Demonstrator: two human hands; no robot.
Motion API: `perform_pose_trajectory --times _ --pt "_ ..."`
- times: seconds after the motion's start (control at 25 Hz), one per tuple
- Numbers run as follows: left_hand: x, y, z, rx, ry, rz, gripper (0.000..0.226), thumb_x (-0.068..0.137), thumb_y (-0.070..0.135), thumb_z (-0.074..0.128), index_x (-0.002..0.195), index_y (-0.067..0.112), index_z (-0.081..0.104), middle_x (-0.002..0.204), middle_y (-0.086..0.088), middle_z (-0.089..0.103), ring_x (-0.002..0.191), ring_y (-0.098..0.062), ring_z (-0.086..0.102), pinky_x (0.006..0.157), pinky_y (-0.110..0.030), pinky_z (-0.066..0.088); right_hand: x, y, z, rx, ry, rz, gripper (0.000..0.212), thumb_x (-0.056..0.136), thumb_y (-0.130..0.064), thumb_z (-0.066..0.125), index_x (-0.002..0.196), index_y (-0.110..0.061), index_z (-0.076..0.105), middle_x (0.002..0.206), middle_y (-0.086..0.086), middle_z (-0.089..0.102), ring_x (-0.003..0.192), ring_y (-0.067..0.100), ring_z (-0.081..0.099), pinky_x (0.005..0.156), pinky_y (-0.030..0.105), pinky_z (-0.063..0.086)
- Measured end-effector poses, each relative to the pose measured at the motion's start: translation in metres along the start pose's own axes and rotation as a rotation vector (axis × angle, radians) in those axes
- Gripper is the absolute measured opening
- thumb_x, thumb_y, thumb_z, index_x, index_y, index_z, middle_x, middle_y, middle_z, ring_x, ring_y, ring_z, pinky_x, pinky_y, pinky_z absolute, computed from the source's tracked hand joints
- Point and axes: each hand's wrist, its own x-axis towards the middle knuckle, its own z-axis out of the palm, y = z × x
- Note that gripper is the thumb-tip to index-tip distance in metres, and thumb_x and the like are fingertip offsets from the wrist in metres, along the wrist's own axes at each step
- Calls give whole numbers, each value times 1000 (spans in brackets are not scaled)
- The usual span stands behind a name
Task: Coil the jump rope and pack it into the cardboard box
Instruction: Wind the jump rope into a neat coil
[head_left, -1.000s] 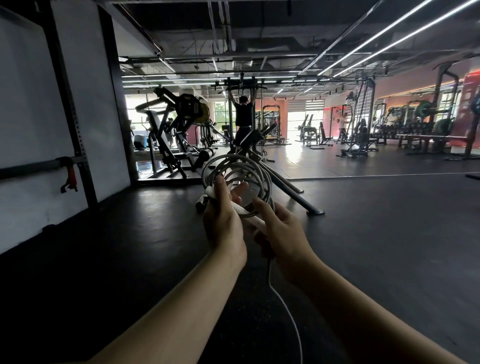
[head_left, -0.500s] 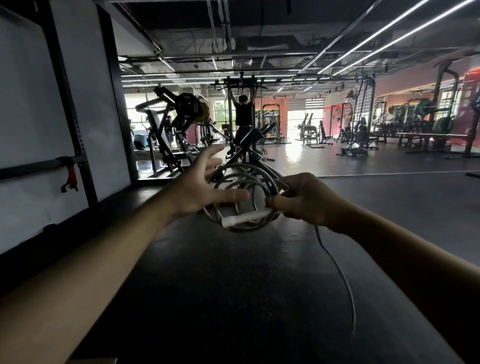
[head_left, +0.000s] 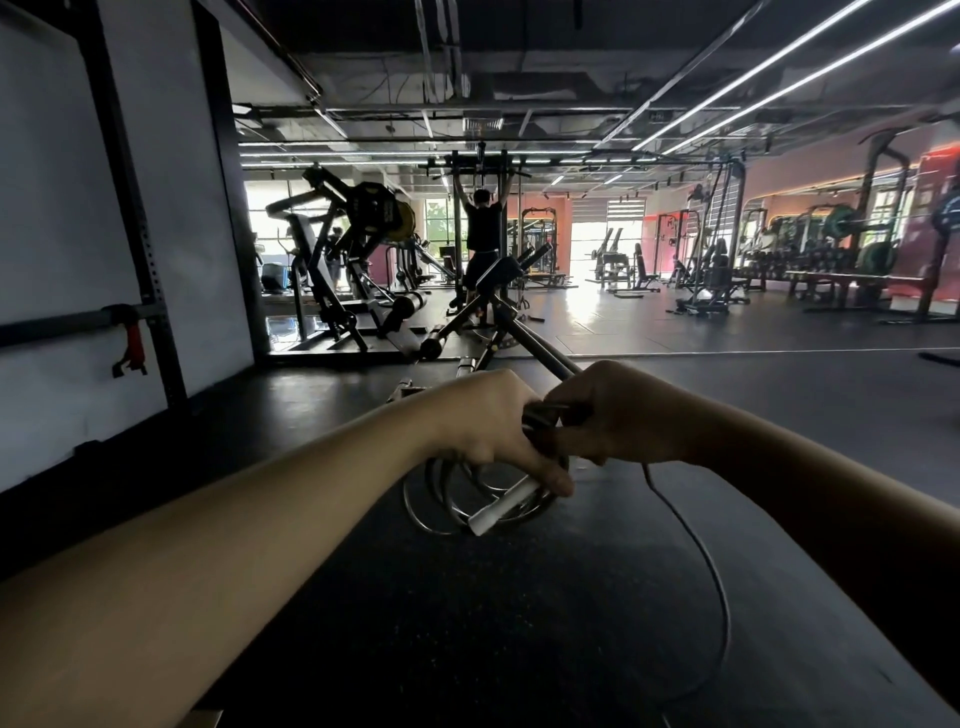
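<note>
While both fists clamp the jump rope (head_left: 467, 499), its coils hang below the left hand (head_left: 493, 426) — white handle (head_left: 501, 512) under the thumb. The right hand (head_left: 618, 415) grips just beside it — loose cord (head_left: 711, 577) trails down.

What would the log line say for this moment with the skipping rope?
step: coiling | left hand: gripping grey coiled jump rope and white handle | right hand: gripping coil top | loose tail: hanging | cardboard box: unseen
</note>
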Motion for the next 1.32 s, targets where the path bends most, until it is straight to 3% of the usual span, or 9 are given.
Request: perform_pose_trajectory --times 0.24,0.4,0.52,0.72,0.92,1.0,1.08,1.2,1.32 --pt "-18 -23 -3 -73 20 -61 45 64 51 90 95 22 76 92 3 80 89 -16 74 82 -35 58 -31 35 -8 554 189 227 61 94 -60 47 92 -8 78 63 14 52 51 21 42 48 29 35" --pt "-26 -31 6 -734 478 -24 26 79 29 84 95 9 78 78 9 78 69 0 70 64 -14 53 -37 45 19 780 323 257 68 97 -62 44 93 -1 74 71 14 50 53 20 43 50 32 34" --pt "-16 -14 32 -1062 811 -195 23 82 43 79 77 22 70 46 18 58 41 5 50 48 -19 42 -26 18 56 868 379 247 70 95 -72 35 105 -11 68 78 -4 64 57 5 52 53 20 40" --pt "-4 6 63 -1385 1007 -385 31 79 56 78 77 25 73 55 16 65 47 0 58 59 -30 51 6 -20 83 986 750 240 52 98 -49 55 102 1 70 63 11 66 52 12 60 49 22 44" --pt "-13 -14 54 -1371 706 -278 32 78 50 78 98 24 79 92 6 79 74 -11 68 72 -31 53 10 -6 74 889 802 199 39 102 -28 56 88 8 63 47 1 53 37 6 44 38 17 33" --pt "-21 -28 44 -1367 575 -223 55 72 42 80 118 13 74 99 0 78 80 -16 69 72 -29 55 8 -2 69 856 748 171 30 102 -28 57 83 -5 65 46 -1 52 37 6 42 38 18 32" --pt "-29 -45 26 -1327 524 -199 79 66 38 85 136 12 57 115 -5 73 89 -20 70 77 -34 56 7 4 60 807 703 164 32 101 -28 58 83 -2 64 49 0 52 37 6 43 38 18 33" --pt "-36 -60 -12 -791 503 -128 104 60 46 91 147 33 35 142 -1 57 124 -17 57 93 -32 47 8 9 45 654 591 125 40 100 -29 60 87 9 61 50 1 53 39 9 45 41 22 35" --pt "-26 -37 -30 -269 172 -13 97 62 49 91 144 38 41 141 12 60 129 -8 53 100 -28 41 13 -1 30 479 406 12 25 98 -25 65 73 -19 68 49 -4 55 41 7 47 43 23 39"
